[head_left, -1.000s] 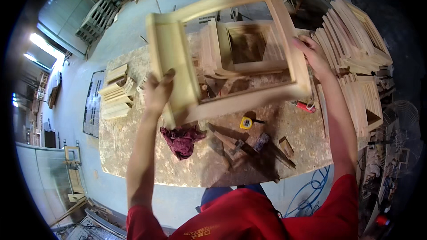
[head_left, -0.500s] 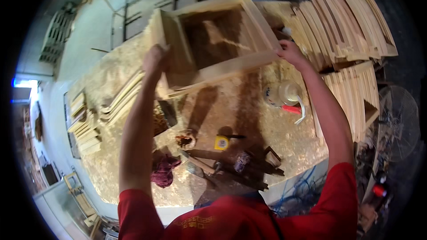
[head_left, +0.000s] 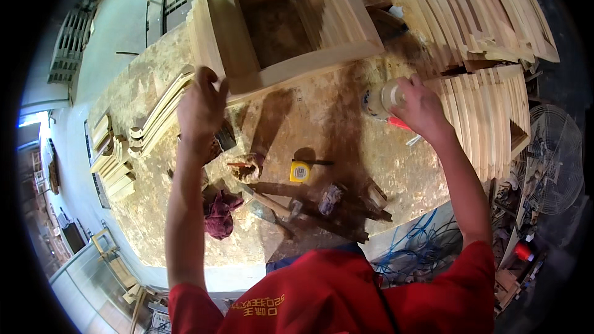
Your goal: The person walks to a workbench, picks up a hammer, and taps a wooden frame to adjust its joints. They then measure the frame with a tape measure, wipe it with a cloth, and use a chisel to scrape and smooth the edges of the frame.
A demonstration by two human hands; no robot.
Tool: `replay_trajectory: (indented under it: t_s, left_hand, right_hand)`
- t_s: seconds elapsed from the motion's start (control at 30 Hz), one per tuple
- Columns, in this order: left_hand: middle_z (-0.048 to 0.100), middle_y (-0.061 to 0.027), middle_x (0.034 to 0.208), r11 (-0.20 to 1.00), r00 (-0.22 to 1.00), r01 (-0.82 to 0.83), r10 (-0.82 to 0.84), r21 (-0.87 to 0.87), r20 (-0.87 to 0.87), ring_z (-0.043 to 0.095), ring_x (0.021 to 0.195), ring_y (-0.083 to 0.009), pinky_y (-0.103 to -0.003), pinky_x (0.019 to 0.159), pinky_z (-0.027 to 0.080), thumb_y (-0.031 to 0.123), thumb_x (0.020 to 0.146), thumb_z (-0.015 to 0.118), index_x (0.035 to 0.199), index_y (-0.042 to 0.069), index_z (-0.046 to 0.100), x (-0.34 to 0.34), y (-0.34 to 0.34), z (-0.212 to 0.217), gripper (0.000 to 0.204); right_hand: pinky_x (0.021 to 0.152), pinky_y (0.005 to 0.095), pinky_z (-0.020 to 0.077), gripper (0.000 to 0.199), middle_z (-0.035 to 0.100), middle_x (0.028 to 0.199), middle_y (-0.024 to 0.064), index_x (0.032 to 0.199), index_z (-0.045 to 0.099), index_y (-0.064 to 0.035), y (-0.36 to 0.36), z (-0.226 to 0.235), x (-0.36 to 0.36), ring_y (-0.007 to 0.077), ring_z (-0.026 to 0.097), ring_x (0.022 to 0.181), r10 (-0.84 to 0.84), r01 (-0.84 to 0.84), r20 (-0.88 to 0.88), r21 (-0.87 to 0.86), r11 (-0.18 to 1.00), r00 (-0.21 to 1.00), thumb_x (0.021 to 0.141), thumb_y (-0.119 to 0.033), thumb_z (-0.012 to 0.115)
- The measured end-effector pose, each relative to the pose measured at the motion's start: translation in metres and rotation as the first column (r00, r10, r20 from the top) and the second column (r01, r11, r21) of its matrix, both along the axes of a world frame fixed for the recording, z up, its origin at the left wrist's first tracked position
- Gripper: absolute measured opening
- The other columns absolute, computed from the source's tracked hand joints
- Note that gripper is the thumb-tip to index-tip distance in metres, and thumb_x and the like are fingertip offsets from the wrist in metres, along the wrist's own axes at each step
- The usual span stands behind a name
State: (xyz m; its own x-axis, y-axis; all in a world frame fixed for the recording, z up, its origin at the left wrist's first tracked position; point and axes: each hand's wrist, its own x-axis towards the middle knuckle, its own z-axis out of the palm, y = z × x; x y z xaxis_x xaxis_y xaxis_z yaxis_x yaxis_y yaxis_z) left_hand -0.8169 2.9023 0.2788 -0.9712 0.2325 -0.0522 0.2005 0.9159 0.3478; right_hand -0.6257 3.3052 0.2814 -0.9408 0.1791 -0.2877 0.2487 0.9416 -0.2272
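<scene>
My right hand (head_left: 422, 106) has its fingers wrapped round a pale, see-through plastic bottle (head_left: 391, 94) on the right of the workbench; the hand covers part of it. A red piece (head_left: 398, 124) shows just below the bottle. My left hand (head_left: 201, 110) hovers by the near left corner of a stack of rectangular wooden frames (head_left: 315, 62), its fingers loosely curled and apart, with nothing seen in them. The stack lies at the far middle of the bench, and its open centre shows the brown bench top.
Near the middle lie a yellow tape measure (head_left: 300, 171), a hammer (head_left: 272, 204) and a dark red cloth (head_left: 221, 215). Curved wooden strips (head_left: 162, 111) lie at left. Many wooden slats (head_left: 479, 124) are piled at right. A fan (head_left: 547, 161) stands beyond the bench (head_left: 322, 124).
Both hands have let go of the wooden frames, which now rest farther away on the bench. My right hand has moved down onto the bottle, and my left hand has drawn back slightly.
</scene>
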Motion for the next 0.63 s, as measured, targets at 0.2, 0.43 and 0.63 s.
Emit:
replay_trajectory:
  t_s: [0.2, 0.43, 0.63]
  left_hand:
    - [0.073, -0.0146, 0.098, 0.947, 0.970, 0.160, -0.203, 0.278, 0.136, 0.072, 0.085, -0.0356, -0.045, 0.068, 0.055, 0.023, 0.094, 0.070, 0.110, 0.012, 0.062, 0.172, 0.023, 0.000, 0.020]
    - [0.059, -0.0168, 0.137, 0.761, 0.844, 0.530, -0.427, 0.374, -0.326, 0.056, 0.127, -0.0378, -0.050, 0.107, 0.046, 0.031, 0.073, 0.089, 0.144, 0.004, 0.048, 0.329, 0.077, 0.043, 0.086]
    - [0.058, -0.0155, 0.141, 0.462, 0.581, 0.798, -0.759, 0.386, -0.293, 0.056, 0.131, -0.0400, -0.052, 0.110, 0.045, 0.052, 0.072, 0.089, 0.150, 0.007, 0.041, 0.425, 0.048, 0.064, 0.102]
  right_hand:
    - [0.087, 0.0497, 0.0553, 0.050, 0.060, 0.116, 0.0216, 0.112, 0.062, 0.0004, -0.015, 0.017, 0.039, 0.0426, 0.066, 0.102, 0.013, -0.019, -0.330, -0.015, 1.000, 0.944, 0.081, -0.033, 0.080]
    - [0.086, 0.0458, 0.0545, 0.056, 0.068, 0.101, 0.0209, 0.115, 0.063, -0.0037, -0.112, 0.137, 0.181, 0.0381, 0.069, 0.097, -0.155, 0.100, -0.099, -0.417, 0.903, 0.983, 0.091, -0.054, 0.070]
    - [0.098, 0.0472, 0.0559, 0.062, 0.057, 0.138, 0.0183, 0.142, 0.053, -0.0123, -0.173, 0.156, 0.372, 0.0325, 0.062, 0.123, 0.228, -0.301, -0.410, -0.122, 0.946, 0.883, 0.093, -0.046, 0.071]
